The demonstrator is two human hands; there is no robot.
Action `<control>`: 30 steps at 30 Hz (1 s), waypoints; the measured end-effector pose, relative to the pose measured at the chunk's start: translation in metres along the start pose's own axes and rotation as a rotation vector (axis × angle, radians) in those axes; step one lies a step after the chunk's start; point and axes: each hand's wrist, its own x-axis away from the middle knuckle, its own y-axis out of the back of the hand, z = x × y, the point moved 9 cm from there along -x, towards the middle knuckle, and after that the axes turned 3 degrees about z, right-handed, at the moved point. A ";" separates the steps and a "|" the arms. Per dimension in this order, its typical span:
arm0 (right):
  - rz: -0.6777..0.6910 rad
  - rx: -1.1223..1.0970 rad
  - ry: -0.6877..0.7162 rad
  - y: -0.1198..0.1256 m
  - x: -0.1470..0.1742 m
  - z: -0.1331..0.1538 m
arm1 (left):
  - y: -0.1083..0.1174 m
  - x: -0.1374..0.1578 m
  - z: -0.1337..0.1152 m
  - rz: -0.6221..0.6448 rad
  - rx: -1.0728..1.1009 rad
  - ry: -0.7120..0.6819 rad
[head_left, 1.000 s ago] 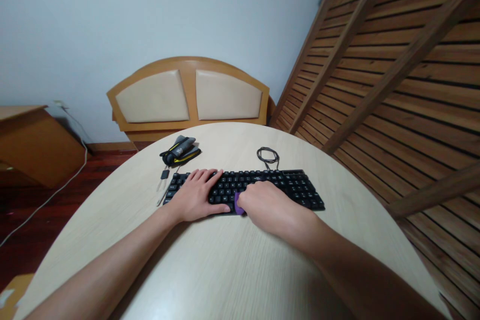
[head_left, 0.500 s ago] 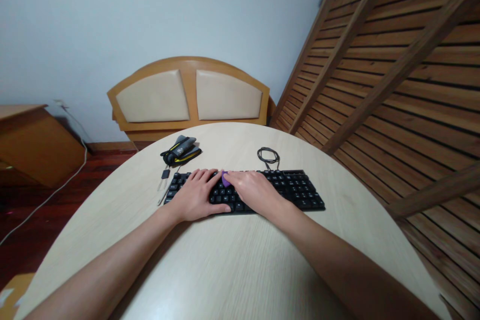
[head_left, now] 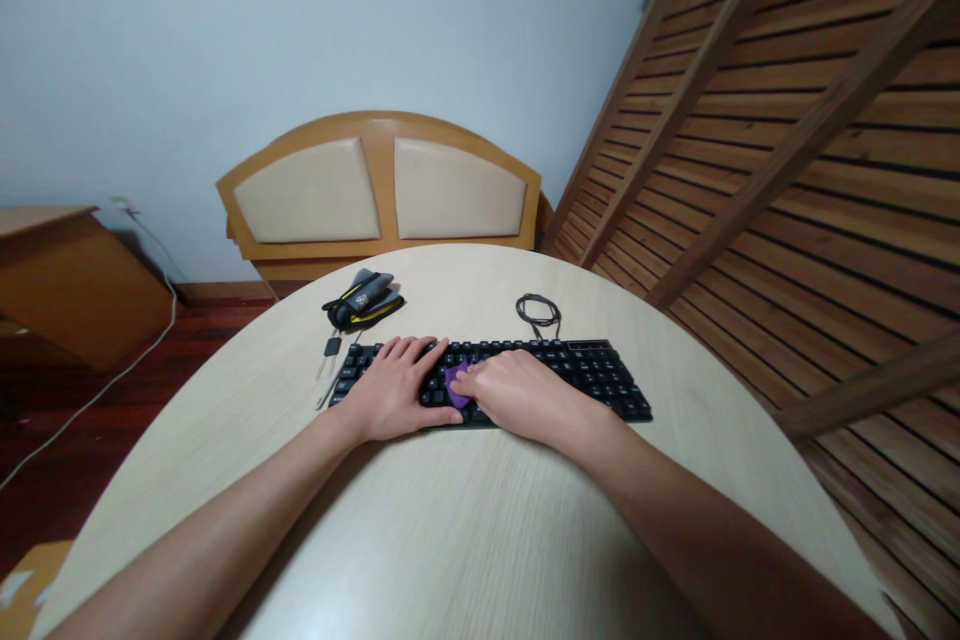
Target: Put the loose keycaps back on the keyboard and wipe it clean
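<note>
A black keyboard (head_left: 600, 382) lies across the table in front of me. My left hand (head_left: 396, 388) rests flat on its left part, fingers spread and thumb reaching along the lower keys. Under the curled fingers of my right hand (head_left: 517, 392) is a soft purple piece (head_left: 459, 388), pressed against the middle keys. Whether it is cloth or putty I cannot tell, as the hand covers much of it. The keyboard's coiled black cable (head_left: 538, 310) sits behind it.
Left of the keyboard's back edge lies a folded grey, black and yellow bundle (head_left: 364, 300). Thin metal tools and a small dark block (head_left: 332, 347) lie beside the keyboard. Beyond the round table (head_left: 465, 520) stand a padded headboard (head_left: 382, 130) and a slatted wooden frame (head_left: 750, 170).
My right hand has moved the purple piece toward me, down over the middle keys, and more of the piece shows. My left hand has stayed in place.
</note>
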 end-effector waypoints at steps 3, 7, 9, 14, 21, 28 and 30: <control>0.001 -0.003 -0.003 0.002 0.001 0.000 | -0.001 0.000 0.001 -0.002 -0.014 0.000; 0.004 -0.002 -0.009 0.003 0.001 0.000 | -0.003 0.000 0.003 0.011 -0.013 0.002; 0.000 -0.005 -0.005 0.003 0.001 0.000 | -0.003 -0.001 0.003 0.026 -0.014 0.001; 0.007 -0.007 -0.012 0.003 0.001 0.000 | 0.000 -0.001 0.003 0.073 0.013 -0.009; 0.024 -0.008 -0.028 0.005 0.002 0.001 | -0.004 -0.003 0.012 0.119 0.066 0.041; 0.094 -0.011 -0.035 0.010 0.008 0.009 | -0.009 -0.003 0.014 0.118 0.033 0.024; 0.124 -0.038 -0.036 0.010 0.010 0.012 | -0.011 -0.002 0.015 0.113 0.023 0.028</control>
